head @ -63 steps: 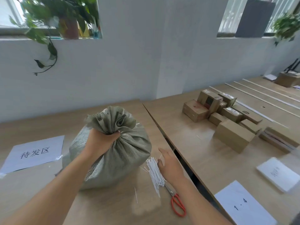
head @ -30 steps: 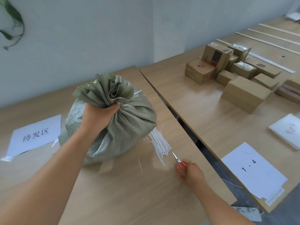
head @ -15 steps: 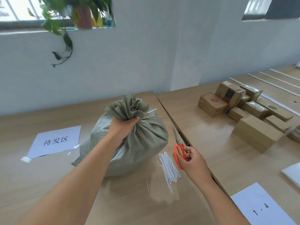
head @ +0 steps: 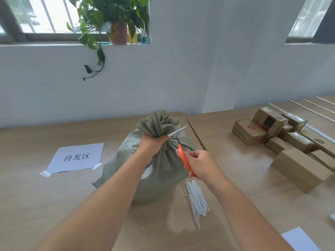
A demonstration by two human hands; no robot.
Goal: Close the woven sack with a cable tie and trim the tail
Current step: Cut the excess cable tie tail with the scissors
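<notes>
Hands: the left hand is clenched round the gathered neck of the woven sack; the right hand is closed on the orange handles of the scissors, w/ blade tips raised to the white cable tie tail just beside the left-hand knuckles. Whether the blades are touching the tail cannot be told.

The wooden worktop is seen across the whole lower view, backed by a grey wall. The sack, grey-green and bulging, is set upright near the worktop's middle, approx. between both forearms; its ruffled mouth is fanned out above the grip. The tail is angled up and to the right from the neck.

Cardboard boxes are clustered at far right, well apart from the sack. A white paper sheet w/ printed characters is taped down left of the sack. A bundle of spare white ties is laid at the sack's front right, near the right wrist. One loose tie is lying just left of the bundle.
</notes>
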